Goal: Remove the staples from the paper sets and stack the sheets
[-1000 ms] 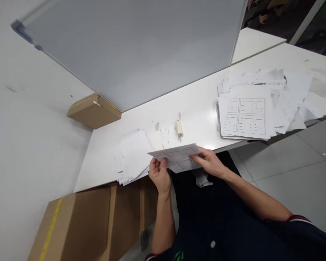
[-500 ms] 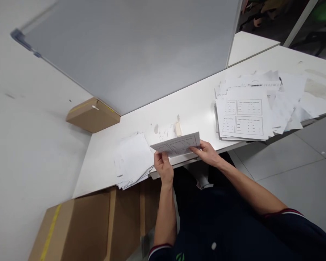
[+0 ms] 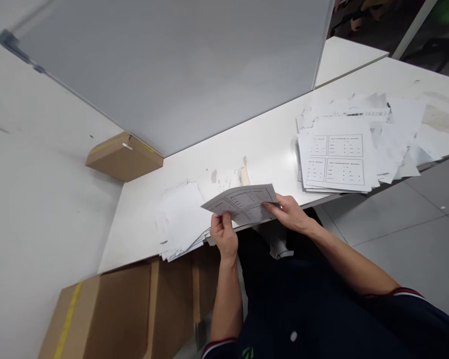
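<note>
Both my hands hold one printed sheet [image 3: 241, 203] just above the near edge of the white table [image 3: 269, 149]. My left hand [image 3: 223, 235] pinches its lower left corner, thumb on top. My right hand [image 3: 289, 212] grips its right edge. The sheet carries boxed forms and tilts a little toward me. A small beige stapler [image 3: 244, 176] lies on the table just behind the sheet, partly hidden by it. A fanned pile of white papers [image 3: 181, 219] lies to the left of my left hand.
A large untidy stack of printed forms [image 3: 344, 149] covers the table's right part. A grey partition board [image 3: 179, 70] stands along the table's far side. Cardboard boxes sit on the floor at left [image 3: 123, 157] and under the table [image 3: 134, 309]. Grey floor tiles lie at right.
The sheet has tipped from nearly edge-on to flatter, showing more of its printed face. Both hands kept their grip and shifted only slightly.
</note>
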Available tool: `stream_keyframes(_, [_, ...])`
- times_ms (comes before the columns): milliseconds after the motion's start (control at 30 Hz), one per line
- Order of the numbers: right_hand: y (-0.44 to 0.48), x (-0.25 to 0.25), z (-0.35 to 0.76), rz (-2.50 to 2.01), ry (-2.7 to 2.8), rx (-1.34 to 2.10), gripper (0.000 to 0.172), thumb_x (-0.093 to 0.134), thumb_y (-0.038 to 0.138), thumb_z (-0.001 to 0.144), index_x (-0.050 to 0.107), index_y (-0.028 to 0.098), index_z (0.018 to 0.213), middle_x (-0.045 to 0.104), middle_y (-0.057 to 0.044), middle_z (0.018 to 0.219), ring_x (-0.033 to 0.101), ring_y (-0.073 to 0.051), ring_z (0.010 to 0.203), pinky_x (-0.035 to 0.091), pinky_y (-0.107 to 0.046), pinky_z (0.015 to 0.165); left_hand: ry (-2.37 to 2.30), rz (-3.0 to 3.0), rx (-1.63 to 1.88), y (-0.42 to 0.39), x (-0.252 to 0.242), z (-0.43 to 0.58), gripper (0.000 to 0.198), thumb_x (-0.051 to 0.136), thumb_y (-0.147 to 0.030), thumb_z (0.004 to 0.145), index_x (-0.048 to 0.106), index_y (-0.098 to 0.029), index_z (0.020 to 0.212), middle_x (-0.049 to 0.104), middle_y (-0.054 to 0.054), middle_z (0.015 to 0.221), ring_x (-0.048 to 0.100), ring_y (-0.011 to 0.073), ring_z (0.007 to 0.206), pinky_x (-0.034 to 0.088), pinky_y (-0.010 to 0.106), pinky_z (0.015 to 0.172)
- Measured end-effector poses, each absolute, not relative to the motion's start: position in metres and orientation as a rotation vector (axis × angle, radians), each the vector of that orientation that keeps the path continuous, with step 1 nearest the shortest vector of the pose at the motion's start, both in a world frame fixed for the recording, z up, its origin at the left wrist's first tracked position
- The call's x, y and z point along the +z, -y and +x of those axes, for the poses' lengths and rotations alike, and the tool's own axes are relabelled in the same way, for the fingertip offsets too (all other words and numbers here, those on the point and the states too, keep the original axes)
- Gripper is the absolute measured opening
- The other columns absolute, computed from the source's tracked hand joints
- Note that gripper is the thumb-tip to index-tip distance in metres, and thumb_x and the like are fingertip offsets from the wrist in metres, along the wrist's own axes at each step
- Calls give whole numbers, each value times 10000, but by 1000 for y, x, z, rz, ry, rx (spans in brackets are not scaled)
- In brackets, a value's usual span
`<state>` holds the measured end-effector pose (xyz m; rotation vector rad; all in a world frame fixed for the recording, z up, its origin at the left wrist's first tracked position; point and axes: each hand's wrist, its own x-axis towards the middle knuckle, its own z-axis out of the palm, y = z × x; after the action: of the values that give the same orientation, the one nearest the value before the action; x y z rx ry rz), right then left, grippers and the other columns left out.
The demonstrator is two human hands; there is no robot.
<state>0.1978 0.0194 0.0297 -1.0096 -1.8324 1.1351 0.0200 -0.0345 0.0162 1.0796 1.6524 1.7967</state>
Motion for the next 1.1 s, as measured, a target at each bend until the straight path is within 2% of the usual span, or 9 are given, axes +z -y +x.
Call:
stream_keyframes(100, [-14,27,208,-1098,1761,1293,254,454,338,837,575,212,1021,655,-31,914,613,-195,820,479,-300,676,-1737,1106,1563,37,9,17,238,537,-374,786,559,-164,895,577,10,753,544,100,706,441,217,673])
stream_keyframes(233, [-6,3,227,-1330,1605,1599,278,498,326,800,564,178,1026,661,-62,944,628,-211,823,506,-311,648,-1895,1213,1208,33,-7,13,384,517,-382,791,519,-182,1119,582,16,778,541,107,707,438,234,674])
stream_keyframes(400, [0,-14,246,-1322,1416,1846,306,518,300,796,556,174,1073,661,-81,993,639,-224,848,529,-331,676,-1943,1426,1170,14,-21,11,392,453,-360,822,500,-186,1171,585,29,819,528,107,689,437,243,671])
stream_keyframes(533, [-4,-12,251,-1342,1301,1849,319,549,293,779,568,169,1072,683,-68,941,653,-228,801,538,-336,641,-1951,1563,1158,-6,-28,13,369,419,-331,836,516,-180,1158,598,46,848,529,112,666,436,259,672])
stream_keyframes(700, [-10,-14,248,-1331,1181,1838,287,568,274,766,597,174,1034,693,-69,915,658,-221,774,543,-333,628,-2058,1676,1082,-14,-33,16,360,419,-299,833,521,-192,1162,607,62,894,553,149,762,434,290,721])
stream_keyframes(900, [-14,-23,241,-1316,1146,1835,302,563,297,770,591,173,1044,696,-70,899,662,-226,760,550,-334,608,-2094,1785,918,-12,-22,18,431,312,-264,875,393,-222,1296,574,75,947,535,165,819,431,283,699])
stream_keyframes(1000, [-17,-27,238,-1335,1188,1777,297,563,299,764,594,162,1026,694,-66,903,660,-228,782,549,-329,631,-2139,1854,756,-16,-18,18,463,273,-247,883,312,-291,1342,531,60,899,510,159,729,409,257,599])
stream_keyframes(1100, [-19,-27,237,-1346,1214,1760,304,558,307,763,590,158,1026,692,-66,903,659,-230,786,545,-323,629,-2156,1900,640,-22,-20,16,471,287,-225,874,325,-333,1331,480,42,853,445,127,598,362,228,517])
